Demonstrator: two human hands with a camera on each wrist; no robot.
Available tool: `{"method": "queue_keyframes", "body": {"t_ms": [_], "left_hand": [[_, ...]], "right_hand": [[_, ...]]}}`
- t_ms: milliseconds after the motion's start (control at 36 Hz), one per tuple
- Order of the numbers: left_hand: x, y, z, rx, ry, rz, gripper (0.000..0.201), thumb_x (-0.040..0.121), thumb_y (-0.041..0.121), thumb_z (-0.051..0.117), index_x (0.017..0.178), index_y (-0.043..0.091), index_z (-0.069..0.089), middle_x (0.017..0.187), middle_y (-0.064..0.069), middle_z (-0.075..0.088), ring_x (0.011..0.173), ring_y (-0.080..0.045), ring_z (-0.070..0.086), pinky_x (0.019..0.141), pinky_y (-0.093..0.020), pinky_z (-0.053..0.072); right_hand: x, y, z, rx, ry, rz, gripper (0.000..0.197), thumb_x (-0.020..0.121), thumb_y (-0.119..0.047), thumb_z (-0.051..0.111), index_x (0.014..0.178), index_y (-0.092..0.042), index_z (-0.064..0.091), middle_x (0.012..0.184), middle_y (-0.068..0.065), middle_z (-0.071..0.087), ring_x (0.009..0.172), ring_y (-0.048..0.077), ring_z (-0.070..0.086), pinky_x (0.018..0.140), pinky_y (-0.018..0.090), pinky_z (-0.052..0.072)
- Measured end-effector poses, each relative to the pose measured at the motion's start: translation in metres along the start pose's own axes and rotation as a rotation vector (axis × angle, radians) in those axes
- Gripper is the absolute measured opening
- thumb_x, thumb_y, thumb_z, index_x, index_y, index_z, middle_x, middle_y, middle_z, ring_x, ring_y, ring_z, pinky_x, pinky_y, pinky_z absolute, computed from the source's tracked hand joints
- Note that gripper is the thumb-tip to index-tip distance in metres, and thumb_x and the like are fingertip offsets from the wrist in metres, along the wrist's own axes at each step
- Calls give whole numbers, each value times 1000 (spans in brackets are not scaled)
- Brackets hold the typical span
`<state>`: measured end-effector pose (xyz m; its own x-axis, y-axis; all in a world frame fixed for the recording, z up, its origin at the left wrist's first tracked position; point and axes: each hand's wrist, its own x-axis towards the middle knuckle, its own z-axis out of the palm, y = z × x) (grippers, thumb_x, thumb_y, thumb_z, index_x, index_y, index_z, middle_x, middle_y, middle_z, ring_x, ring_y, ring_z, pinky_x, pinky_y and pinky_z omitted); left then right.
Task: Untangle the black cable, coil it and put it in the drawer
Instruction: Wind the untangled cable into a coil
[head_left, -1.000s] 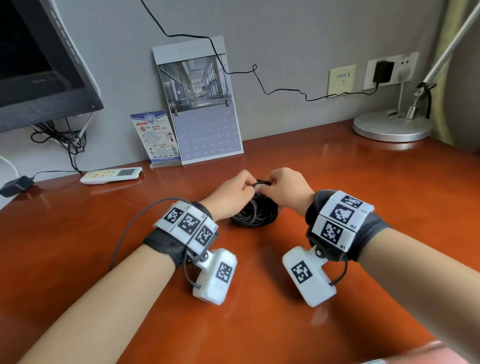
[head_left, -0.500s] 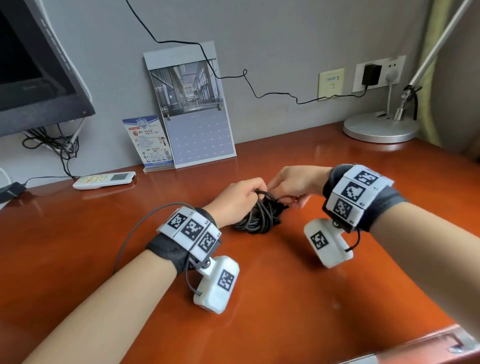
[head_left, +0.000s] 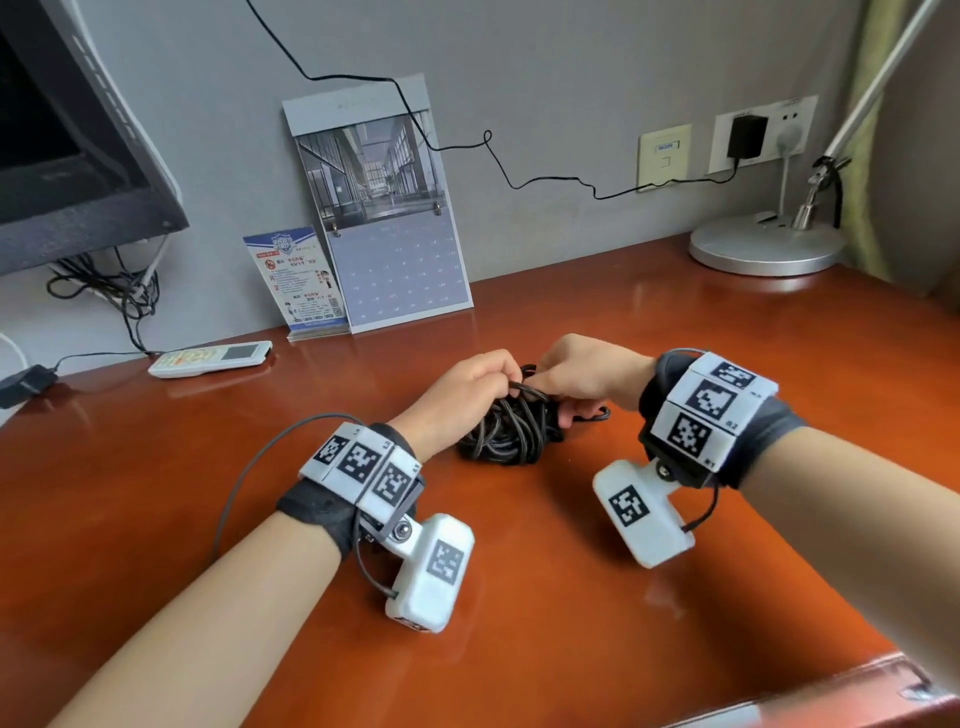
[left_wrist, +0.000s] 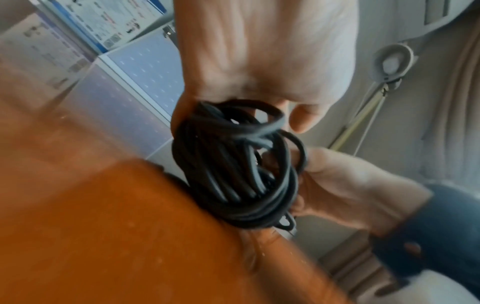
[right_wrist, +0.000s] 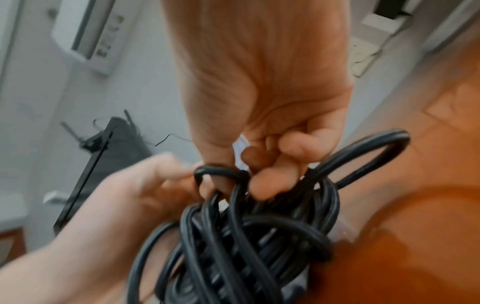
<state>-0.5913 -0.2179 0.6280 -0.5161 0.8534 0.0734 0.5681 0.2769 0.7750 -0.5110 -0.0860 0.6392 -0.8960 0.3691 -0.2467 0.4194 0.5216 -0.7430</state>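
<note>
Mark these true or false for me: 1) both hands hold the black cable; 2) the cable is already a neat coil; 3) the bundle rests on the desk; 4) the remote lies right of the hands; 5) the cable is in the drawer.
1) True. The left hand and right hand both grip strands at the top of the cable.
2) False. The cable is a tangled bundle with loops crossing each other.
3) True. Its lower part sits on the desk while the hands pull at the top.
4) False. The remote lies to the left of the hands, near the wall.
5) False. The cable is on the desk, between the hands.
</note>
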Motion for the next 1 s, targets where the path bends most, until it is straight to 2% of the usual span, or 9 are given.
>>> {"method": "queue_keyframes", "body": {"t_ms": [56,111,250,333,472,583,750,861,1000], "left_hand": [[1,6,5,-19,40,-18,20,85,23,43,66,17,42,69,1,42,68,-11,38,66,-30,28],[3,6,10,-8,122,-56,29,90,26,46,63,16,38,62,2,36,62,-13,35,63,-33,25],[6,2,17,20,138,-126,42,86,20,49,52,18,26,45,7,23,46,-11,23,52,-30,19],[6,7,18,142,172,-125,47,83,16,53,46,15,23,37,7,20,38,-12,21,38,-21,19],[10,5,20,208,175,-110,47,76,14,57,42,16,25,35,8,20,38,-11,19,38,-20,17],[10,1,18,251,165,-91,46,74,12,57,42,16,23,38,6,19,42,-12,17,39,-22,18],[14,3,20,292,151,-103,45,72,12,55,40,18,24,35,9,18,45,-16,19,49,-28,25],[18,5,16,239,131,-189,47,75,13,58,41,18,26,33,9,19,40,-13,20,46,-26,21],[23,4,18,-43,282,-273,39,77,19,62,46,19,40,40,10,34,50,-15,35,53,-27,26]], "right_hand": [[-2,-5,0,-125,59,-17,19,87,-21,57,78,-5,58,45,1,58,36,9,53,39,19,40],[-1,-9,1,-228,241,-77,19,81,-17,56,93,-4,62,72,9,65,57,19,60,53,25,47],[5,-4,-2,-322,439,-174,49,76,-18,61,125,-24,57,118,5,61,105,24,59,81,26,44],[7,-3,-5,-298,310,-107,43,76,-18,60,118,-28,66,113,1,67,93,19,64,75,22,50],[9,-1,-5,-180,331,-74,23,76,-9,58,90,-13,76,71,9,70,57,18,66,60,29,59],[19,8,-3,-26,442,-42,21,77,-3,55,86,-4,74,83,13,69,65,26,67,64,37,60],[25,12,-6,21,453,65,25,82,-1,50,91,-8,73,68,5,61,60,21,58,57,28,55],[21,9,-3,-81,400,16,25,87,-5,48,99,-11,69,103,11,66,80,24,60,68,29,54],[12,5,2,-70,235,-47,25,92,-13,44,116,-12,53,98,6,52,65,23,59,43,27,54]]}}
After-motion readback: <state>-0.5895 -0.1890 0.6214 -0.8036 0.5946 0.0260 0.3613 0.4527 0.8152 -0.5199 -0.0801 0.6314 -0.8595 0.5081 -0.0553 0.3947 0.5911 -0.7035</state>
